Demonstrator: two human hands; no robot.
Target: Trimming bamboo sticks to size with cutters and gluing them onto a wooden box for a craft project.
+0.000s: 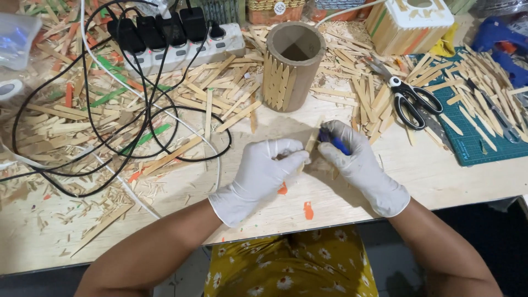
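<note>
A pale wooden bench (440, 181), evenly lit from above and marked with orange paint spots (308, 210), is shown bordered along its near edge by a dark floor (495, 231).

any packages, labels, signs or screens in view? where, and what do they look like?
Round sticker: top edge, on a woven basket; small white disc with dark print.
Clear plastic bag: top left corner; crumpled, see-through, bluish glints.
Screens, signs: none in view.
</note>
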